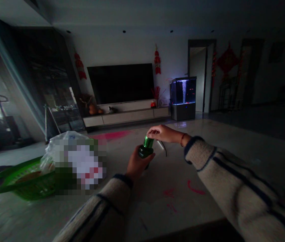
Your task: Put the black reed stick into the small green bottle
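Note:
My left hand grips the body of a dark green glass bottle and holds it tilted slightly above the pale table. The bottle's neck has shiny green foil. My right hand lies across the top of the bottle, with its fingers pinching the neck end. The fingers hide the very top. A thin white object with a dark cord lies on the table just beyond the bottle.
A green plastic basket stands at the table's left, next to a plastic bag and a blurred-out package. Red stains mark the tabletop. Beyond it are a low TV cabinet and a lit aquarium.

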Tool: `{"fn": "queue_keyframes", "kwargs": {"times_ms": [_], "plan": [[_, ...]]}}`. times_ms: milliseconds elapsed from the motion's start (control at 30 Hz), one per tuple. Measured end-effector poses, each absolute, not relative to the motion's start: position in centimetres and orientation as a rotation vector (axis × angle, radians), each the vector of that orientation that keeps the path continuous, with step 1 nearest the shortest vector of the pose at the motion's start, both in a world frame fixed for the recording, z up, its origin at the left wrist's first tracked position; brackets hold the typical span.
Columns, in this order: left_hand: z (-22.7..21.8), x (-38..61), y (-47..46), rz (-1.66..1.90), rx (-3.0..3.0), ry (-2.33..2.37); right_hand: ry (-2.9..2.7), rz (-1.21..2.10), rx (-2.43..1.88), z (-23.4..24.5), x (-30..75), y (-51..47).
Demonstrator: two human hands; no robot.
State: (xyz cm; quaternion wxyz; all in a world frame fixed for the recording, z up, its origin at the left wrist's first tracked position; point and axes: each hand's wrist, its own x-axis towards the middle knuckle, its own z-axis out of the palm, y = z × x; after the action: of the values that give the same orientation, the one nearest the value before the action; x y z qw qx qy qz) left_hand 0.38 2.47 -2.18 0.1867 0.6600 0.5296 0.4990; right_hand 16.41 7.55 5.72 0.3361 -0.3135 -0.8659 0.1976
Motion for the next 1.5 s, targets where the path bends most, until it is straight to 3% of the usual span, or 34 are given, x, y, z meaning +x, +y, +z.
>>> {"fn": "queue_keyframes", "kwargs": {"times_ms": [500, 767, 1233, 1500], "plan": [[-2.27, 0.25, 2.49, 1.396, 1.869, 1.477, -2.409, 0.693, -0.636, 6.35, 17.28, 7.23], [-2.00, 0.45, 2.24, 1.372, 1.838, 1.494, -2.174, 0.641, -0.988, 6.07, 16.99, 7.27], [-2.51, 0.21, 2.68, 1.397, 1.851, 1.479, -2.283, 0.805, -0.645, 6.17, 16.99, 7.56], [-2.01, 0.28, 2.33, 1.368, 1.825, 1.500, -2.230, 0.751, -0.771, 5.78, 16.64, 7.82]]}}
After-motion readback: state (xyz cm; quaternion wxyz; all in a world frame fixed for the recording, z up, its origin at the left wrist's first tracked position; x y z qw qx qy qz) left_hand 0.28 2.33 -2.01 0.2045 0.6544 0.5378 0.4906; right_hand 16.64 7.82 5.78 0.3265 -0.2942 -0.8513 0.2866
